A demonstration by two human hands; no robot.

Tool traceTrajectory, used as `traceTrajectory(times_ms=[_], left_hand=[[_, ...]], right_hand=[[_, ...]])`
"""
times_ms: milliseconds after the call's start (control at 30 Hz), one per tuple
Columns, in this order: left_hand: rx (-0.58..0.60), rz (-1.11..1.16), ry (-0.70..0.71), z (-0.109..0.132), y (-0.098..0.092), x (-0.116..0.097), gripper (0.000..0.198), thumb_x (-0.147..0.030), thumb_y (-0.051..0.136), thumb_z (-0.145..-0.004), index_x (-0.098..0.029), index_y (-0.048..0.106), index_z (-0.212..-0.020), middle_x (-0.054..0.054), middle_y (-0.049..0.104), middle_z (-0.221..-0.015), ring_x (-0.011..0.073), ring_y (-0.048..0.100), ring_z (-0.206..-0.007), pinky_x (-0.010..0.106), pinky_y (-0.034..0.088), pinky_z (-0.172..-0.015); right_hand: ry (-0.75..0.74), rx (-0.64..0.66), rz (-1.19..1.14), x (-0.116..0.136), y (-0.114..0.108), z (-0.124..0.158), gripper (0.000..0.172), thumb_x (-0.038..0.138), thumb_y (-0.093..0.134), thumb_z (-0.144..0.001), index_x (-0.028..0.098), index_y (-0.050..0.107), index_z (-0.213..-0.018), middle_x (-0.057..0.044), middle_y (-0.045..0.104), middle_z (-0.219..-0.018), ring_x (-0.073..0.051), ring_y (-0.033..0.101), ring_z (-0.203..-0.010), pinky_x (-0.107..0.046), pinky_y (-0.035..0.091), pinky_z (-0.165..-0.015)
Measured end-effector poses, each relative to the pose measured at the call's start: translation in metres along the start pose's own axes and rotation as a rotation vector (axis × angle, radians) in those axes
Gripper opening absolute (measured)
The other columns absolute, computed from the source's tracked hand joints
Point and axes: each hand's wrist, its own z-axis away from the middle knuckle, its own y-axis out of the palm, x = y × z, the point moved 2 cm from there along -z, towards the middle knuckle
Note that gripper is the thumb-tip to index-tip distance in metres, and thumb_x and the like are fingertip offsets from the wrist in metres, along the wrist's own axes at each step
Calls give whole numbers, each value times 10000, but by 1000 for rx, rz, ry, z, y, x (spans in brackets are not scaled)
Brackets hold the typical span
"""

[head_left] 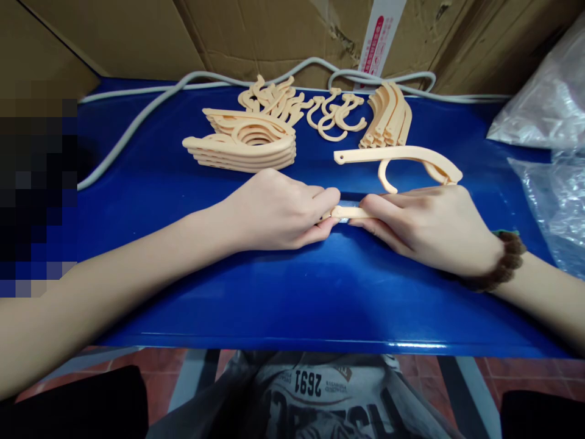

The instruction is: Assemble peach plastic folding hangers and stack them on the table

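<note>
My left hand (278, 210) and my right hand (425, 225) meet over the middle of the blue table (228, 305). Both pinch a pale orange plastic hanger piece (351, 212) between their fingertips, each at one end. The piece lies low over the table. Just behind my right hand rests a partly put-together hanger (397, 155) with a long arm and a hook. A dark beaded bracelet (503, 265) sits on my right wrist.
At the back lie a stack of hanger bodies (242, 143), a heap of loose hooks (336, 113) and a stack of curved arms (388, 116). A white cable (137, 119) runs along the back edge. Clear plastic bags (548, 140) lie on the right, cardboard boxes (274, 30) behind.
</note>
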Motion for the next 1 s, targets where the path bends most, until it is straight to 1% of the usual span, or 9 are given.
traceTrajectory(times_ms=[100,267,333,433,600,700,867,1000], left_hand=[[2,-9,5,0,1,0,332,-284,365,-1037,-182,612,-840,31,660,-656,175,630,-599,307,202,-488],[-17,-13,54,1,0,1,296,-291,398,-1018,-193,604,-830,29,654,-649,187,633,-581,316,195,-477],[-7,-11,60,1,-1,1,290,-285,398,-1016,-200,596,-823,31,656,-651,188,632,-578,319,201,-473],[1,-5,36,0,-2,1,294,-282,386,-1022,-203,589,-825,37,661,-661,193,632,-584,320,212,-470],[4,15,-5,-3,-3,-1,328,-288,357,-1042,-201,582,-821,42,665,-659,194,637,-589,315,229,-471],[-9,9,-23,-3,-2,-1,327,-296,370,-1044,-198,576,-810,38,664,-653,187,638,-587,311,230,-475],[-61,-28,-29,-2,0,-2,313,-283,401,-1039,-183,581,-803,37,658,-644,185,635,-554,311,216,-470],[-85,-42,-21,-2,0,-3,294,-281,399,-1041,-173,599,-854,28,656,-636,180,634,-537,300,216,-465]], right_hand=[[3,7,-4,0,1,0,494,457,316,-1125,192,654,-881,-3,598,-591,-149,497,-520,-306,193,-557],[-45,-40,-5,0,-2,-2,495,433,339,-1125,195,615,-791,6,575,-584,-148,527,-533,-303,218,-562],[-42,-20,-17,0,-2,-3,508,436,331,-1124,196,608,-772,3,574,-585,-148,529,-538,-302,226,-568],[-8,32,-43,-1,-1,-3,500,445,334,-1119,189,624,-802,-9,593,-596,-148,516,-535,-300,199,-558],[7,-8,-19,1,-2,-1,458,398,354,-1113,170,661,-861,-11,593,-579,-154,495,-491,-289,183,-524],[30,23,-4,2,-2,-1,491,411,312,-1115,172,663,-868,-12,579,-554,-156,469,-466,-280,169,-513],[49,32,28,2,-3,-2,571,463,232,-1120,184,665,-871,-11,544,-515,-157,411,-445,-270,157,-512],[63,93,13,0,-1,-2,567,453,222,-1118,187,658,-871,-17,553,-538,-160,425,-478,-289,160,-532]])
